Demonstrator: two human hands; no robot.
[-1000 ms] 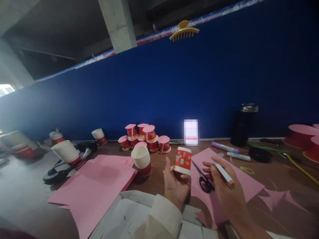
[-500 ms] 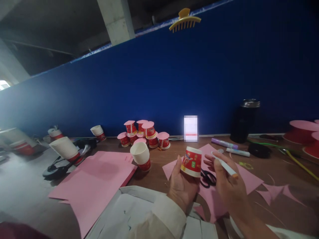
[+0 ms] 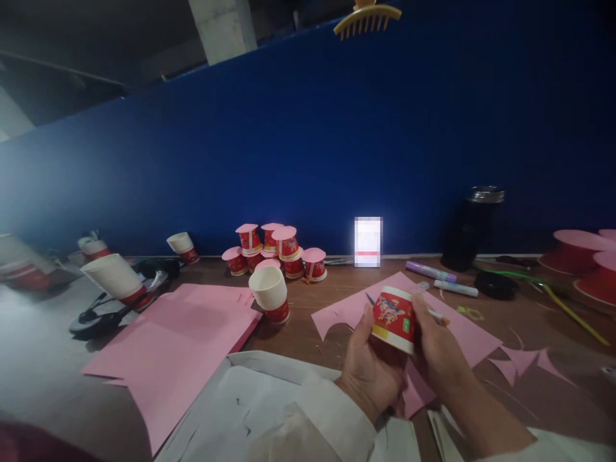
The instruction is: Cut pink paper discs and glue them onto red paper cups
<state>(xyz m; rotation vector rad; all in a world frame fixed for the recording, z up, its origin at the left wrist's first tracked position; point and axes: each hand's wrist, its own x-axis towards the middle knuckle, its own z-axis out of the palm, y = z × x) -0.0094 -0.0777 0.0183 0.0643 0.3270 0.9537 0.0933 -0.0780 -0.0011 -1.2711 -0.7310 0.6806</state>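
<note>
A red and white paper cup (image 3: 393,319), wide rim down and a little tilted, is held between my two hands. My left hand (image 3: 373,372) grips it from the left and below, thumb on its side. My right hand (image 3: 440,353) is closed against the cup's right side. A white pen-like stick with an orange end (image 3: 439,317) pokes out from behind my right fingers; most of it is hidden. Below the hands lies cut pink paper (image 3: 339,314). A dark scissor tip (image 3: 369,298) shows left of the cup; the handles are hidden.
Left of my hands stand stacked paper cups (image 3: 269,289) and a pile of pink sheets (image 3: 178,333). Behind them are several red cups topped with pink discs (image 3: 287,240). Markers (image 3: 430,271), a black bottle (image 3: 464,231) and pink scraps (image 3: 522,364) lie or stand to the right.
The right hand has moved left and now touches the cup, with the stick mostly tucked behind its fingers. The cup has turned and shifted right. The scissor handles are now hidden.
</note>
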